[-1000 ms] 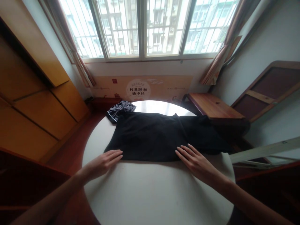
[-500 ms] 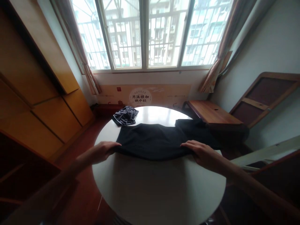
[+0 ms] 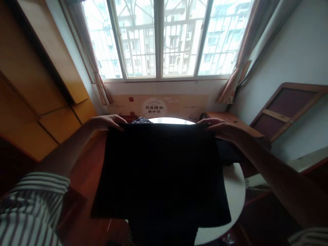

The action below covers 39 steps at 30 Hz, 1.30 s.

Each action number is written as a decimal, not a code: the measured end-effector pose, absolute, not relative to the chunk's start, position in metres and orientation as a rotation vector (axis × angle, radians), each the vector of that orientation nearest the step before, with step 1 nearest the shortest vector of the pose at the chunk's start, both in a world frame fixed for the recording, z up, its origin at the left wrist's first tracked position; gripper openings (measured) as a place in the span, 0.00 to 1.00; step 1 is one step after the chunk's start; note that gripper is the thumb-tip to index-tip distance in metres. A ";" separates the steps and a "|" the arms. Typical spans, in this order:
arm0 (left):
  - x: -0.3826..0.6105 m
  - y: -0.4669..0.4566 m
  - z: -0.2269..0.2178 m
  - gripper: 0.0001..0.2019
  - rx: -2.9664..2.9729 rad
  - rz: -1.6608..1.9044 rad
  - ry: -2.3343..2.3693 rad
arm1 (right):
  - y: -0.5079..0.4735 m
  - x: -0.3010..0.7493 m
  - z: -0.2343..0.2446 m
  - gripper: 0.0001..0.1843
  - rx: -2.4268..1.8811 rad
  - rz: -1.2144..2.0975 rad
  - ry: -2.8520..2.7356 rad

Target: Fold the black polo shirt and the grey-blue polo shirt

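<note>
A black garment (image 3: pixel 161 171) hangs spread in the air in front of me, hiding most of the round white table (image 3: pixel 233 191). My left hand (image 3: pixel 106 122) is closed on its upper left corner. Its upper right corner is pinched by my right hand (image 3: pixel 217 128). The cloth's lower edge drops toward the table's near rim. Part of the garment still trails onto the table at the right, by my right forearm. A grey folded garment (image 3: pixel 141 120) peeks just above the black cloth's top edge, at the table's far side.
Orange wooden cabinets (image 3: pixel 46 102) line the left wall. A low wooden bench (image 3: pixel 230 119) and a leaning framed panel (image 3: pixel 289 109) stand at the right. A barred window with curtains fills the far wall, with a printed cardboard sheet (image 3: pixel 156 106) below it.
Both hands went from lying flat on the garment's near edge to gripping it, then lifted it up off the table so that it now hangs between them.
</note>
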<state>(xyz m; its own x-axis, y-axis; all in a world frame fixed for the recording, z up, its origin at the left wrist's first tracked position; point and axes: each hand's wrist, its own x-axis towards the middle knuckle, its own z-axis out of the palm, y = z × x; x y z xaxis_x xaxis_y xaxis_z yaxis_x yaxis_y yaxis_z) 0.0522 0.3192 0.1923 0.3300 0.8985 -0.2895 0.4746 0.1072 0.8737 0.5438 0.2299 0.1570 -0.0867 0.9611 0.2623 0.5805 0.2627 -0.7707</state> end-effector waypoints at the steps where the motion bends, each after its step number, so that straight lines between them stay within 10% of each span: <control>1: 0.054 0.331 0.178 0.12 1.501 0.493 1.266 | 0.242 0.539 0.147 0.15 -1.419 0.754 -1.845; 9: 0.093 0.372 0.057 0.06 2.020 0.715 1.508 | 0.296 0.462 0.051 0.16 -1.656 0.242 -2.146; 19: 0.106 0.280 -0.054 0.26 2.561 0.304 1.518 | 0.279 0.444 -0.042 0.30 -1.834 0.137 -2.246; 27: 0.027 0.269 -0.047 0.39 1.926 0.767 2.013 | 0.236 0.422 -0.017 0.30 -1.536 0.216 -2.316; 39: 0.071 0.249 0.040 0.46 1.334 0.644 1.019 | 0.206 0.404 0.005 0.26 -1.126 1.097 -1.919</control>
